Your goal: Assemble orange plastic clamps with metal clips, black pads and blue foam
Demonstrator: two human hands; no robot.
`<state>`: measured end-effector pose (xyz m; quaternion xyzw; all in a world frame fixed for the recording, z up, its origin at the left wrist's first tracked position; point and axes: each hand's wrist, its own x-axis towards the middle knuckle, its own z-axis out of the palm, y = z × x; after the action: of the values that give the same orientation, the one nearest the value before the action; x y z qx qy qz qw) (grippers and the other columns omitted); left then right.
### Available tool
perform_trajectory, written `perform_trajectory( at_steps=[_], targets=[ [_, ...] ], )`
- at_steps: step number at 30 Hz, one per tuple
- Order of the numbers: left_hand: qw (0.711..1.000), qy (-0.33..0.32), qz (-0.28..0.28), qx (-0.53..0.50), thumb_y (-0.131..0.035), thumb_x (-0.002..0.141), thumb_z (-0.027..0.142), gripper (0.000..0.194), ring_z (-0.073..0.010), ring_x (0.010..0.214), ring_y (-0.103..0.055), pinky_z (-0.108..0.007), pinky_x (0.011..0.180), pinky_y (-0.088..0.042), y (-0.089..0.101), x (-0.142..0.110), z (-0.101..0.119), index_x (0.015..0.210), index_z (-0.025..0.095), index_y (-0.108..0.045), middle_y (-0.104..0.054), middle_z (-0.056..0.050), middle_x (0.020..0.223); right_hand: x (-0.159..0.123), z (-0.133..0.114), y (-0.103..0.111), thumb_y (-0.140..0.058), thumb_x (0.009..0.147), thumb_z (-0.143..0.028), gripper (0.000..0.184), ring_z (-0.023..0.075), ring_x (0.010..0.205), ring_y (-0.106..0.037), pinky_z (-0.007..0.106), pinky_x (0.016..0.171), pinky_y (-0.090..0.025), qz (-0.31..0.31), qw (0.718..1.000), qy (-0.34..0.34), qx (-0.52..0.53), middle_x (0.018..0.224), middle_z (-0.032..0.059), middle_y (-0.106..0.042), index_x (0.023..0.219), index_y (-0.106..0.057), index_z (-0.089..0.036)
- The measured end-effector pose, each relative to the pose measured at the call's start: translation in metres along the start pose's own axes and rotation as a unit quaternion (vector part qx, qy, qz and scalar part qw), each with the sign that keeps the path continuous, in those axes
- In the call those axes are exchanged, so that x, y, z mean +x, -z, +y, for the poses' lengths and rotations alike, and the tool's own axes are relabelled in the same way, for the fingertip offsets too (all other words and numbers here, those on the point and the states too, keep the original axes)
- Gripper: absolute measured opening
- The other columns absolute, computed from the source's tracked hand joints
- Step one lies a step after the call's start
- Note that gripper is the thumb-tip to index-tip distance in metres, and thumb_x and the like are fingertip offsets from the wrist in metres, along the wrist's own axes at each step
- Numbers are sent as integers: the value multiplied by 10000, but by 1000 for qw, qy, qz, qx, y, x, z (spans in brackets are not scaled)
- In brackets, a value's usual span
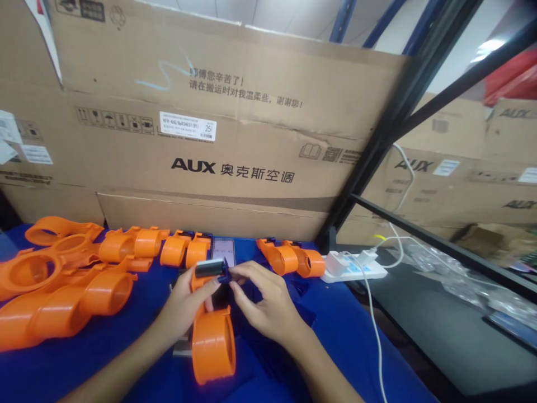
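Orange plastic, smooth and slightly glossy, makes up the holder (213, 347) between the two hands; its upper end lies inside the left hand (187, 299) and its broad, short hollow ring hangs below the fingers, toward the wearer. The left hand is closed around that upper end, the thumb pressed along a black cylinder (210, 269) with a pale, finely toothed edge. At the cylinder's right end sits a small dark blue piece (225, 274), and the right hand (266, 302) has thumb and forefinger nearly together on it in a pinch, the other fingers curled. Just beyond the hands lies a flat lit screen (224, 249). To its left stand two orange rings (174, 250) with dark fittings, then a heap of orange holders (62, 305), ringed and overlapping; to its right, two more rings (285, 260) rest near a white power strip (356, 268). All this lies on creased blue cloth (155, 336), with a matte brown cardboard carton (235, 140), printed in black, standing behind.
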<state>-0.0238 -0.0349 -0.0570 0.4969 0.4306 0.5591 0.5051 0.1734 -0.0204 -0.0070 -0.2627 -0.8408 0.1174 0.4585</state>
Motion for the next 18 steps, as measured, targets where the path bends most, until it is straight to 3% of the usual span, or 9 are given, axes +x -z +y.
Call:
perform_trajectory(
  at_steps=[7, 12, 16, 18],
  targets=[
    [1000, 1, -12, -15, -746, 864, 406, 233, -135, 525, -571, -260, 656, -463, 3, 2, -3, 928, 200, -661, -627, 44, 533, -2, -2, -5, -608, 967, -156, 165, 193, 861, -688, 340, 772, -586, 15, 1000, -10, 20, 1005, 81, -719, 1104, -679, -212],
    [997, -6, -63, -38, -729, 887, 410, 239, -140, 572, -612, -254, 668, -488, 0, 1, 5, 904, 177, -682, -662, 15, 586, -1, -7, 2, -670, 929, -190, 120, 196, 854, -665, 339, 771, -561, 14, 996, -42, 74, 974, 66, -694, 1045, -683, -218],
    [992, 25, -109, -53, -732, 883, 439, 331, -179, 639, -689, -299, 688, -543, -6, -5, 13, 1072, 169, -699, -766, -59, 798, 0, -5, 7, -632, 974, -273, 77, 184, 830, -650, 331, 761, -544, 14, 979, -104, 172, 927, 45, -674, 1029, -661, -228],
    [988, 44, -141, -39, -739, 873, 460, 405, -204, 637, -703, -328, 684, -558, -7, -7, 13, 1140, 156, -702, -767, -76, 786, 1, -4, 8, -632, 979, -323, 158, 191, 875, -654, 340, 793, -542, 7, 968, -140, 209, 974, 50, -674, 1111, -633, -235]
  ],
)
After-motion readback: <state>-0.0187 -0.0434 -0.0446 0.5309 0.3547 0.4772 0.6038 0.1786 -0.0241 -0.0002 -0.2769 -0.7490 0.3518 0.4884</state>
